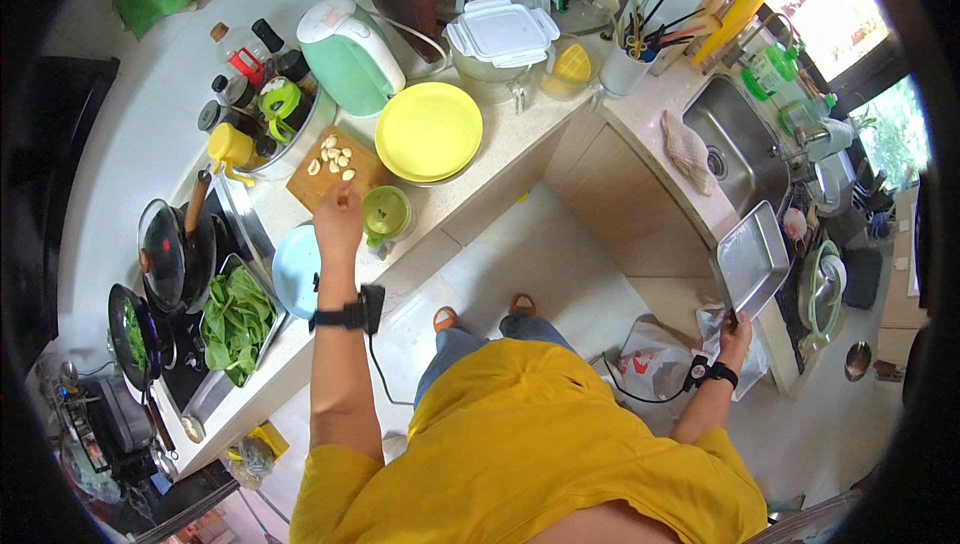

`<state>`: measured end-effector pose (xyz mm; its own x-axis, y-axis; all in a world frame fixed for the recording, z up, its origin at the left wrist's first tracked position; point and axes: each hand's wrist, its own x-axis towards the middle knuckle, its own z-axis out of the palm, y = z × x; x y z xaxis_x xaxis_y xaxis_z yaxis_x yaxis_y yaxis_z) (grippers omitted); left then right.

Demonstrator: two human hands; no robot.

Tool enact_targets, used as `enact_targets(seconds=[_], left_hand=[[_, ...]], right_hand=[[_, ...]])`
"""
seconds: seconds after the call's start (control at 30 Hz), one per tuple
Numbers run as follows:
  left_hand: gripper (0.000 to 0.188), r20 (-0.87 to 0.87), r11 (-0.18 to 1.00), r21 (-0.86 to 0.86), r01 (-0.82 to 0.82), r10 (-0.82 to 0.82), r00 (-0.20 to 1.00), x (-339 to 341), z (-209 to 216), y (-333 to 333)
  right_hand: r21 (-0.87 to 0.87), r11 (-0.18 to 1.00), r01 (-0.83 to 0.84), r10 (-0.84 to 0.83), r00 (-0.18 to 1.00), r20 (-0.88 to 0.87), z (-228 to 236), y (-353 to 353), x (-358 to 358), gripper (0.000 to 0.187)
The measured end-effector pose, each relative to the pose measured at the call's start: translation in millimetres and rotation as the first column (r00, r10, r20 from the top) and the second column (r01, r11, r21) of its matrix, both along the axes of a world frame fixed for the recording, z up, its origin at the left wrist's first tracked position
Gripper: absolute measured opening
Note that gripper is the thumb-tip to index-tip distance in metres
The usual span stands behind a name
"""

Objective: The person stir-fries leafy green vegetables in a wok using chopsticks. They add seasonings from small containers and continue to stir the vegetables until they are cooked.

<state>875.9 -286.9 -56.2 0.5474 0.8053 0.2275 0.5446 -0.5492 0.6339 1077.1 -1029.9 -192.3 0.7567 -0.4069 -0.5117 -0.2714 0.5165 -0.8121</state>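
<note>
My left hand (340, 216) is over the near edge of a small wooden cutting board (367, 164), fingers drawn together; whatever is in them is hidden. Several peeled garlic cloves (332, 156) lie on the board just beyond the fingertips. Right beside that hand stands a green cup (386, 212) with a handle, and a light blue plate (295, 272) sits partly behind my wrist. Out to the right, my right hand (737, 337) grips the near edge of an empty rectangular metal tray (752, 262), which is tilted at the counter's edge by the sink.
A yellow plate (428, 134) and a green kettle (350, 59) stand behind the board. Leafy greens (237, 319) fill a tray near the stove, beside lidded pans (175, 254). A sink (735, 139) with a cloth (686, 152) is on the right; a plastic bag (655, 359) rests below.
</note>
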Motion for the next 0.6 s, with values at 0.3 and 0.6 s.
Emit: enact_targets(seconds=[0.3, 0.6], left_hand=[[0.041, -0.465, 0.988, -0.151, -0.037, -0.038, 0.885, 75.6, -31.9, 40.5], [0.030, -0.385, 0.984, -0.124, -0.130, 0.074, 0.920, 78.0, -12.9, 32.6]], right_hand=[[0.051, 0.989, 0.142, -0.144, 0.988, 0.047, -3.6, -21.5, -20.8, 0.054], [-0.051, 0.998, -0.047, 0.027, 0.939, -0.343, 27.6, 58.3, -42.7, 0.107]])
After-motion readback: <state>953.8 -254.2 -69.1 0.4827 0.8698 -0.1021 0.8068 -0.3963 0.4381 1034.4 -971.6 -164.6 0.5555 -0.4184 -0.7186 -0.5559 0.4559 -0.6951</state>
